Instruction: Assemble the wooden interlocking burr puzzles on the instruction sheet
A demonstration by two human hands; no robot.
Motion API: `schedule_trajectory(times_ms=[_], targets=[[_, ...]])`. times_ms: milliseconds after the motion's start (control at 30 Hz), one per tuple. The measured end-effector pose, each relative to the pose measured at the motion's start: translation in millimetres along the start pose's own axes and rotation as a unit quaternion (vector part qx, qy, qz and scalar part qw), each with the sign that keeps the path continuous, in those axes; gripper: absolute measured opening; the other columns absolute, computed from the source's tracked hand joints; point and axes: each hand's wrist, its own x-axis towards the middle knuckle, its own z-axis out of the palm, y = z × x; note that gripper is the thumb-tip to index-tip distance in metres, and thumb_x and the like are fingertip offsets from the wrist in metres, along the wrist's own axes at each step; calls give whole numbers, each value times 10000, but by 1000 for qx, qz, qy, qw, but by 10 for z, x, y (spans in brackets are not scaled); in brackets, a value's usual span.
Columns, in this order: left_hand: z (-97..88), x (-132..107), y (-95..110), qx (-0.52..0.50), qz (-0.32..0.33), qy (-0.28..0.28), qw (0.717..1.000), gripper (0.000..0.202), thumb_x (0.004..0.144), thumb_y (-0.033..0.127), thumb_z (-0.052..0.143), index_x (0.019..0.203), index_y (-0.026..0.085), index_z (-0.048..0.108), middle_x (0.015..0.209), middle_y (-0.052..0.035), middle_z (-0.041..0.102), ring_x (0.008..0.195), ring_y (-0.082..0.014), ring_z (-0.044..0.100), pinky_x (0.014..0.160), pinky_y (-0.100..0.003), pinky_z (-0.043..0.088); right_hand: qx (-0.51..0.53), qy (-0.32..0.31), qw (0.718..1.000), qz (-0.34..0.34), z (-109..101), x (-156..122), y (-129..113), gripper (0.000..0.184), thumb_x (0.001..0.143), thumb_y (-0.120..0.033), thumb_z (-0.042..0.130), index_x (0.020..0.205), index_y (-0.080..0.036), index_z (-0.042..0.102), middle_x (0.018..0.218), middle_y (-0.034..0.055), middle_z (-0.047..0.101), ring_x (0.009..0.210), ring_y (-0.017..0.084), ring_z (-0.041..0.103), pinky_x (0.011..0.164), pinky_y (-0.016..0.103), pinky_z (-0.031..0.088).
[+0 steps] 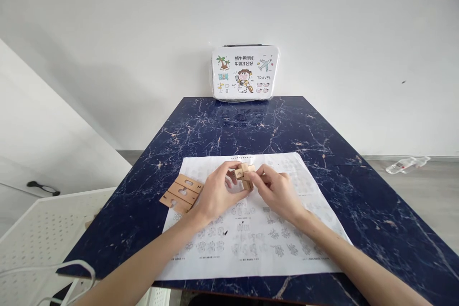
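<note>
Wooden block puzzle (245, 170): you have it between your two hands, over the far half of the printed sheet (251, 260), nearer the surface's (236, 124) near edge than its far edge. It is a compact cluster of crossing blocks, so you cannot read one long axis for the whole; one marked block end points towards you and the near edge, while another block juts towards the right edge. Your left hand (214, 192) curls around its left side, index finger and thumb clamped on it from above and below. Your right hand (281, 194) pinches its right side between thumb and bent index finger. Just beside your left hand, three slotted wooden pieces (176, 196) lie side by side across the sheet's left edge, their long axes slanting from the surface's left edge towards its near edge.
</note>
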Motion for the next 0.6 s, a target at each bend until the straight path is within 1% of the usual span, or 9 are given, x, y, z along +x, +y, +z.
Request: schedule_trajectory(times_ms=[67, 133, 200, 267, 333, 400, 500, 600], targets=[[-9, 23, 17, -67, -36, -2, 997, 564, 787, 381, 913, 1249, 270, 610, 1085, -36, 749, 846, -202, 714, 785, -377, 631, 29, 5, 999, 23, -25, 17, 5, 446, 1087, -580, 425, 809, -243, 513, 490, -59, 474, 441, 123, 396, 489, 279, 332], [-24, 46, 34, -124, -53, -1, 991, 603, 755, 359, 937, 1252, 264, 609, 1091, -45, 755, 871, -218, 723, 842, -420, 637, 52, 17, 998, 26, -45, 42, 25, 378, 1093, -555, 424, 939, -237, 556, 560, -48, 534, 480, 133, 459, 506, 273, 364], [-39, 62, 52, -165, -57, -7, 985, 608, 746, 334, 938, 1254, 262, 611, 1085, -48, 754, 878, -222, 721, 867, -437, 634, 55, 21, 998, 10, -55, 69, 48, 315, 1071, -534, 485, 1101, -231, 567, 706, -14, 627, 544, 143, 521, 526, 275, 395], [-52, 68, 72, -191, -53, -20, 980, 608, 743, 327, 934, 1254, 258, 613, 1061, -46, 752, 888, -225, 718, 879, -439, 630, 47, 7, 999, -7, -62, 90, 63, 330, 1050, -529, 520, 1163, -225, 580, 861, 37, 691, 611, 154, 566, 552, 286, 425], [-62, 68, 91, -204, -47, -34, 977, 602, 752, 327, 925, 1259, 253, 610, 1065, -50, 750, 917, -232, 721, 895, -441, 627, 43, -17, 999, -16, -74, 100, 67, 337, 1050, -538, 510, 1102, -219, 610, 906, 60, 701, 651, 165, 570, 574, 300, 435], [-72, 62, 104, -203, -42, -39, 978, 597, 758, 318, 920, 1263, 251, 607, 1104, -60, 747, 961, -241, 726, 914, -440, 624, 47, -40, 998, -18, -95, 102, 66, 359, 1061, -547, 483, 969, -222, 605, 811, 38, 655, 643, 167, 527, 579, 307, 412], [-82, 52, 102, -182, -35, -41, 982, 604, 762, 286, 918, 1279, 260, 607, 1197, -71, 736, 1060, -257, 729, 976, -441, 604, 74, -78, 994, 5, -140, 105, 67, 441, 1076, -564, 434, 794, -235, 516, 658, -11, 536, 589, 154, 447, 577, 310, 371], [-86, 43, 78, -160, -22, -56, 985, 607, 783, 288, 911, 1308, 275, 607, 1236, -68, 733, 1108, -264, 727, 1015, -446, 584, 115, -111, 987, 33, -174, 118, 77, 502, 1067, -593, 423, 711, -240, 440, 601, -24, 486, 558, 143, 409, 567, 307, 354]])
